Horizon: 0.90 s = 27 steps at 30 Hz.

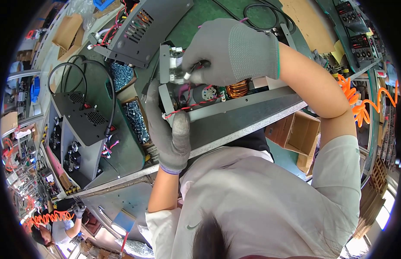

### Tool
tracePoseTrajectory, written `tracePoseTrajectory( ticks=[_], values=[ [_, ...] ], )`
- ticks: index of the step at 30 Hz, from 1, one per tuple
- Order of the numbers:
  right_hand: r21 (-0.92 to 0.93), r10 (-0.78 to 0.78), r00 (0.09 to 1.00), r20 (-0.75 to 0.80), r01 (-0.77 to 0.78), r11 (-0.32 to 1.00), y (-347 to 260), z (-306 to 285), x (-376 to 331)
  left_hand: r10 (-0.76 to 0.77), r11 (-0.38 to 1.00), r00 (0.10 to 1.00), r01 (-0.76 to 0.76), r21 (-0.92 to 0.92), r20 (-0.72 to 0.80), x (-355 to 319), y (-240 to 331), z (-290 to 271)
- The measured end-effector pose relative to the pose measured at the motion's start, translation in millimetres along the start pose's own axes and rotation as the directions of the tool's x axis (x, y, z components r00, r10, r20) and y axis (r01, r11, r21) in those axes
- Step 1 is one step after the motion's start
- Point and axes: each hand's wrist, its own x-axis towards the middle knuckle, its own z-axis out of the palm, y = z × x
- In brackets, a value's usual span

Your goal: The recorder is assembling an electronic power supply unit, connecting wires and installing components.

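two gloved hands [172, 129] [230, 52] grip one chassis [235, 105].

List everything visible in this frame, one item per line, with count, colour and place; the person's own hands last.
Open chassis: one, grey metal, centre of the bench, under both hands.
Copper coil: one, orange-brown, inside the chassis.
Twisted wire: one pair, red and black, along the chassis front.
Screw boxes: two, holding silvery-blue screws, left of the chassis.
Vented panels: several, black, left side of the bench.
Cardboard box: one, brown, below the bench edge at right.
Coiled hose: one, orange, right.
Co-worker: one, lower left.
Left hand: grey glove, gripping the chassis's left end.
Right hand: grey glove, pinching a small part over the chassis.
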Motion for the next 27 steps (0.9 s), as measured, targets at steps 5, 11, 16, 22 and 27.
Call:
tracePoseTrajectory(
  ticks=[5,11,16,22,27],
  values=[
    [0.093,-0.106,0.923,-0.371,0.151,0.984,12.7,-7.0,1.6,-0.087,0.982,0.995,0.078,-0.172,-0.043,-2.7,0.5,-1.4],
    [0.421,0.097,0.945,-0.312,0.046,0.906,-3.8,-27.0,-2.2,-0.086,0.994,0.971,0.069,-0.083,-0.225,-18.6,7.6,-13.1],
    [0.372,-0.304,0.908,-0.289,0.399,0.838,-15.9,0.8,-5.2,0.092,0.996,0.971,-0.093,0.006,-0.222,-10.3,27.8,-16.1],
    [0.680,-0.205,0.976,0.079,0.098,0.727,-17.7,-6.2,-6.7,0.057,0.996,0.978,-0.070,-0.055,-0.202,-6.5,25.4,-12.8],
    [0.505,-0.192,0.973,-0.129,0.231,0.832,-17.8,-2.7,-8.2,-0.042,0.968,0.985,-0.002,-0.250,-0.169,-5.6,22.7,-14.5]
  ],
)
